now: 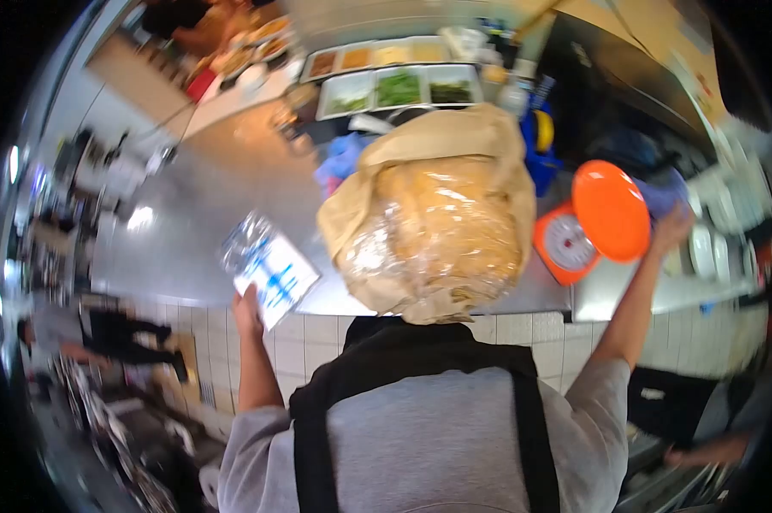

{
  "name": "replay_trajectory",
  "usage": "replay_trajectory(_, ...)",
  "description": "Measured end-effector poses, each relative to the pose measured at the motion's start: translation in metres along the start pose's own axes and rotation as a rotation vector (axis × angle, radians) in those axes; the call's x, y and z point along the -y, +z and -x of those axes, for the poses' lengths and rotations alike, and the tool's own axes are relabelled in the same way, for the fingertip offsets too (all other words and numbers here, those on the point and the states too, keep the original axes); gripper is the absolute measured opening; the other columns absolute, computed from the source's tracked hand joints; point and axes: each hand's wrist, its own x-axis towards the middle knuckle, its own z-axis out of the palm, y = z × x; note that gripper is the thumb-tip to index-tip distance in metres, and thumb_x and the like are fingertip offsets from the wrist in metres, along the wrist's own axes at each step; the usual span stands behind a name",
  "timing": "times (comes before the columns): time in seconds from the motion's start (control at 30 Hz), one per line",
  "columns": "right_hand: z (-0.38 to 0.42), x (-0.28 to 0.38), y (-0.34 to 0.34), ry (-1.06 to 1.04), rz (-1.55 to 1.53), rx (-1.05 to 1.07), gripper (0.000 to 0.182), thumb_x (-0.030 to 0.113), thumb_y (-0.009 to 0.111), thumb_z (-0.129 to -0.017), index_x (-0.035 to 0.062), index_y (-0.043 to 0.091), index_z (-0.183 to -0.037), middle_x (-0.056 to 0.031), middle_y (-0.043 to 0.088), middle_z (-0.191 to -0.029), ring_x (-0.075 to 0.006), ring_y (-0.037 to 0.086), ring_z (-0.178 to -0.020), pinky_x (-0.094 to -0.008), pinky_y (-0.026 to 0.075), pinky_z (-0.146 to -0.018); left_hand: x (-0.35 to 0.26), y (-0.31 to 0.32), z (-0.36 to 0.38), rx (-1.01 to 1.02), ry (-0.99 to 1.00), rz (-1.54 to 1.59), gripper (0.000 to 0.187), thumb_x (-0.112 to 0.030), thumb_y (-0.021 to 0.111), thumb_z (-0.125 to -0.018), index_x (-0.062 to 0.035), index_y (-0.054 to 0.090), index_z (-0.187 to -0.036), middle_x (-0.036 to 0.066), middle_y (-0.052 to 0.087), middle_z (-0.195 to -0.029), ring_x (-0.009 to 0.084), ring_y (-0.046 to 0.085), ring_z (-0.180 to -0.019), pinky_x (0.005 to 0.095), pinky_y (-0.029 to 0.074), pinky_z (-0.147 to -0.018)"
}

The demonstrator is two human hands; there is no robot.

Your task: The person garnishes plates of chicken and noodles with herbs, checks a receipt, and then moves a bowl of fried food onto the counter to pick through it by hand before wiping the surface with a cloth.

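Trays [400, 85] hold greens and sauces; left hand [247, 309] fingers pinch plastic packet [269, 267], right hand [672, 227] fingers curl on blue cloth [664, 195].

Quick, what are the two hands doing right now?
Left hand: closed on a packet, held up at the counter edge.
Right hand: reaching out by the orange scale; grip cannot be told.

No words to read.
Blue marks on the shiny packet [267, 264] and scale dial [564, 244] too blurry.
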Motion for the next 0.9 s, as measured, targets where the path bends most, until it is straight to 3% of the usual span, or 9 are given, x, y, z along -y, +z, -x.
replay_trajectory(0.27, -0.037, 0.037, -0.061, 0.491, -0.43, 0.014, 0.047, 0.037, 0.062, -0.083, -0.0032, 0.056, -0.108, -0.0165, 0.061, -0.106, -0.0261, 0.058, -0.097, -0.034, 0.044, -0.089, -0.038, 0.015, 0.004, 0.17, 0.15, -0.106, 0.025, -0.013, 0.056, -0.087, 0.002, 0.055, -0.107, 0.004, 0.06, -0.094, 0.0127, 0.054, -0.085, 0.0272, 0.042, -0.076)
replay_trajectory(0.3, -0.052, 0.003, -0.066, 0.237, -0.037, 0.113, 0.05, 0.04, 0.059, -0.084, -0.0021, 0.055, -0.112, -0.0152, 0.061, -0.108, -0.0248, 0.058, -0.098, -0.034, 0.043, -0.09, -0.045, 0.016, -0.001, 0.204, 0.203, -0.021, 0.024, -0.015, 0.058, -0.087, 0.0003, 0.057, -0.105, 0.002, 0.06, -0.092, 0.0108, 0.052, -0.083, 0.0258, 0.04, -0.075)
replay_trajectory(0.33, -0.052, -0.005, -0.072, 0.365, -0.249, 0.059, 0.049, 0.04, 0.053, -0.088, 0.0003, 0.055, -0.117, -0.0147, 0.058, -0.115, -0.025, 0.054, -0.108, -0.0345, 0.038, -0.096, -0.054, 0.017, -0.017, 0.227, 0.242, -0.088, 0.023, -0.015, 0.058, -0.087, 0.0, 0.057, -0.105, 0.003, 0.06, -0.092, 0.0112, 0.053, -0.085, 0.0263, 0.041, -0.076)
replay_trajectory(0.4, -0.061, -0.044, -0.104, -0.501, 0.715, 0.082, 0.047, 0.025, 0.065, -0.081, 0.0097, 0.051, -0.123, -0.0101, 0.054, -0.117, -0.0228, 0.053, -0.105, -0.0362, 0.044, -0.087, -0.053, 0.011, -0.067, 0.29, 0.331, -0.018, 0.027, -0.012, 0.057, -0.087, 0.001, 0.055, -0.111, 0.007, 0.061, -0.101, 0.015, 0.055, -0.092, 0.0287, 0.043, -0.081)
replay_trajectory(0.47, -0.056, 0.042, -0.124, 0.441, -0.302, 0.037, 0.039, 0.027, 0.058, -0.086, 0.0041, 0.055, -0.118, -0.0125, 0.051, -0.125, -0.0224, 0.046, -0.115, -0.0317, 0.034, -0.097, -0.088, 0.037, -0.059, 0.366, 0.233, 0.071, 0.029, -0.009, 0.054, -0.089, 0.0009, 0.052, -0.116, 0.009, 0.06, -0.105, 0.0163, 0.056, -0.095, 0.0292, 0.043, -0.082)
replay_trajectory(0.57, -0.06, 0.083, -0.16, 0.393, -0.551, 0.13, 0.028, 0.017, 0.063, -0.083, 0.0031, 0.058, -0.107, -0.0038, 0.059, -0.093, -0.0117, 0.052, -0.084, -0.024, 0.042, -0.076, -0.077, 0.047, -0.118, 0.528, 0.184, -0.314, 0.041, -0.013, 0.06, -0.085, 0.0021, 0.049, -0.122, 0.014, 0.056, -0.113, 0.0246, 0.054, -0.102, 0.034, 0.042, -0.088)
replay_trajectory(0.63, -0.063, 0.086, -0.164, 0.377, -0.562, 0.119, 0.025, 0.016, 0.062, -0.084, 0.0034, 0.058, -0.105, -0.003, 0.059, -0.09, -0.0107, 0.052, -0.081, -0.0231, 0.043, -0.073, -0.08, 0.069, -0.093, 0.012, 0.786, -1.312, 0.049, -0.015, 0.063, -0.08, 0.0023, 0.047, -0.123, 0.022, 0.048, -0.123, 0.0336, 0.05, -0.11, 0.0405, 0.039, -0.093)
replay_trajectory(0.83, -0.08, 0.026, -0.123, 0.363, -0.665, 0.216, 0.022, 0.015, 0.059, -0.085, 0.0054, 0.058, -0.105, -0.0067, 0.061, -0.092, -0.017, 0.057, -0.081, -0.0273, 0.046, -0.073, -0.081, 0.128, -0.049, 0.106, 0.889, -1.061, 0.042, -0.016, 0.062, -0.081, -0.0023, 0.053, -0.119, 0.021, 0.045, -0.126, 0.0353, 0.045, -0.116, 0.0416, 0.036, -0.098)
replay_trajectory(0.9, -0.082, -0.01, -0.101, 0.194, -0.081, 0.436, 0.031, 0.025, 0.062, -0.082, 0.0087, 0.058, -0.107, -0.0138, 0.063, -0.101, -0.0292, 0.06, -0.091, -0.0352, 0.046, -0.078, -0.083, 0.144, -0.035, 0.245, 0.847, -1.003, 0.035, -0.016, 0.061, -0.082, -0.0024, 0.056, -0.115, 0.019, 0.048, -0.124, 0.0339, 0.047, -0.114, 0.0402, 0.037, -0.097)
